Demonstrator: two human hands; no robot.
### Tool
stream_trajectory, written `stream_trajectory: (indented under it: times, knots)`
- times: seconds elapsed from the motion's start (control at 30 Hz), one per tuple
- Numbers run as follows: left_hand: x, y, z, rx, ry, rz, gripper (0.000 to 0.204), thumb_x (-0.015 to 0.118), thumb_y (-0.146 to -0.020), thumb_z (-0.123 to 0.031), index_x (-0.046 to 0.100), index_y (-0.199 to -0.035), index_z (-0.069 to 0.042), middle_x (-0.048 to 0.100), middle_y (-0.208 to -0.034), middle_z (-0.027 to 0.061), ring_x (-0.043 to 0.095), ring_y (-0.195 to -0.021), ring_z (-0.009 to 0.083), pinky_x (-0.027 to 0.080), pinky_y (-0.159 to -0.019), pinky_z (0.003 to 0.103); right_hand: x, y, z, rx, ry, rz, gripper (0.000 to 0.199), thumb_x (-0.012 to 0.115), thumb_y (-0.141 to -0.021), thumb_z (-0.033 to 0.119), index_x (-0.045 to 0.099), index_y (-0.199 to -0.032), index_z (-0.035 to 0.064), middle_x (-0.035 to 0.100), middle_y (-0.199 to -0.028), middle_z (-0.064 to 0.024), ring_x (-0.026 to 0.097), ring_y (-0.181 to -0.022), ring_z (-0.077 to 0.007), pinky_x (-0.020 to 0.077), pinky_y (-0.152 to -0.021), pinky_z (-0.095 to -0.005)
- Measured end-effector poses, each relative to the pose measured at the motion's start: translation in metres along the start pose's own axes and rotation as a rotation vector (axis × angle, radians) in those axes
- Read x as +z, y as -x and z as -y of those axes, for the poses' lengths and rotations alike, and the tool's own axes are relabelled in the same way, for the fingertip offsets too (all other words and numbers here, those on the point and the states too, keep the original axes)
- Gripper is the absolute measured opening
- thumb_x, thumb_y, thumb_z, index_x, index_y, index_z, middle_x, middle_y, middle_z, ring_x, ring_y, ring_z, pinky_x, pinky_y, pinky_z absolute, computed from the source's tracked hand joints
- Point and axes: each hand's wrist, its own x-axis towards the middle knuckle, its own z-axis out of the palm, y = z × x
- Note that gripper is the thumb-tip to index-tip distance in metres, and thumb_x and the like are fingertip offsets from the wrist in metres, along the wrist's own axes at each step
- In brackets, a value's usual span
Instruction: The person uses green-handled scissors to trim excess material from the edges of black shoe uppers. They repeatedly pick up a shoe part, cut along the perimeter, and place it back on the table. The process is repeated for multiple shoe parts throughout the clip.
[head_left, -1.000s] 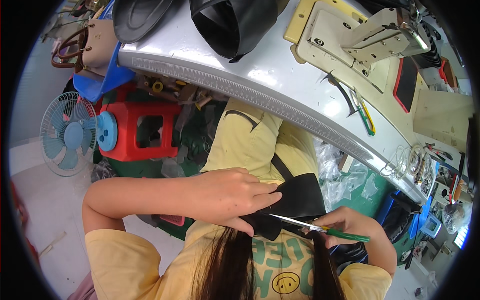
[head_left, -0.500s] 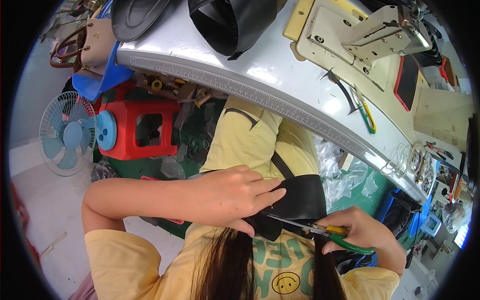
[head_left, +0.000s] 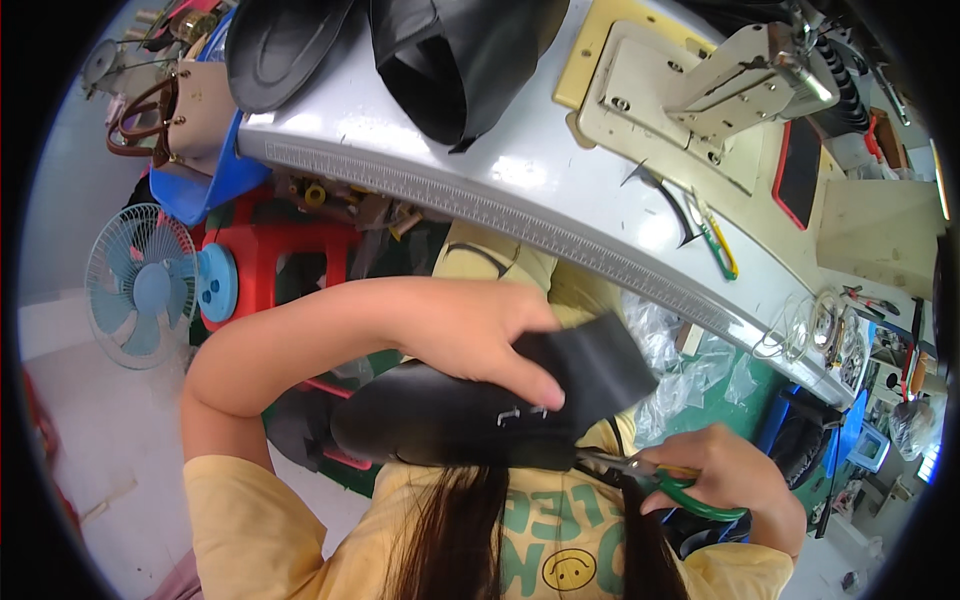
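I note the left hand (head_left: 470,335) now grasping the black leather piece (head_left: 480,415) higher and flatter than before, right hand (head_left: 735,475) fingers clenched on green-handled scissors (head_left: 660,478), trimming its near edge.

— Where is the left hand (head_left: 470,335)?

— Out in front of the chest, palm down. Its forearm comes in from the left side and bends sharply at the elbow. The fingers (head_left: 530,385) are stretched forward and pressed flat, the thumb tucked beneath.

— And the right hand (head_left: 730,475)?

— Lower, at the right side, curled shut into a loose fist, knuckles up. Its wrist bends inward toward the body, and the forearm runs off to the lower right.
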Motion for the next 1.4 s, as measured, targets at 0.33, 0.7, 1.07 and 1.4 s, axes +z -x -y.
stream_trajectory:
  times: [0.33,0.7,1.07,1.4]
  knots:
    - [0.009,0.011,0.015,0.590,0.804,-0.638,0.044,0.061,-0.074,0.005,0.048,-0.116,-0.001,0.057,-0.107,0.0072,0.055,-0.098,0.0149,0.045,-0.086,0.030,0.001,-0.030,-0.003,-0.289,0.067,-0.917,0.066,0.080,-0.055,0.037,0.059,-0.109,0.0063,0.050,-0.071,-0.0027,0.042,-0.055,-0.0117,0.0321,-0.047,-0.0230]
    - [0.033,-0.019,0.026,0.815,0.839,-0.653,0.036,0.058,-0.077,0.007,0.051,-0.110,-0.004,0.058,-0.101,0.0053,0.056,-0.092,0.0133,0.045,-0.082,0.029,0.010,-0.063,0.006,-0.250,-0.007,-0.862,0.063,0.081,-0.056,0.026,0.057,-0.112,0.0076,0.052,-0.075,-0.0044,0.043,-0.053,-0.0135,0.0390,-0.048,-0.0247]
    - [0.035,-0.019,0.027,0.820,0.888,-0.562,0.031,0.058,-0.076,0.007,0.054,-0.106,-0.003,0.059,-0.097,0.0053,0.056,-0.090,0.0140,0.045,-0.080,0.029,0.016,-0.070,-0.010,-0.399,-0.218,-0.716,0.065,0.080,-0.058,0.032,0.057,-0.113,0.0039,0.044,-0.065,-0.0035,0.040,-0.054,-0.0134,0.0340,-0.049,-0.0261]
    - [0.035,-0.024,0.022,0.828,0.893,-0.584,0.032,0.057,-0.077,0.007,0.053,-0.108,-0.001,0.060,-0.098,0.0071,0.057,-0.090,0.0144,0.046,-0.081,0.029,0.023,-0.072,-0.012,-0.365,-0.344,-0.721,0.066,0.078,-0.060,0.036,0.057,-0.111,0.0009,0.046,-0.066,-0.0050,0.042,-0.058,-0.0150,0.0346,-0.054,-0.0260]
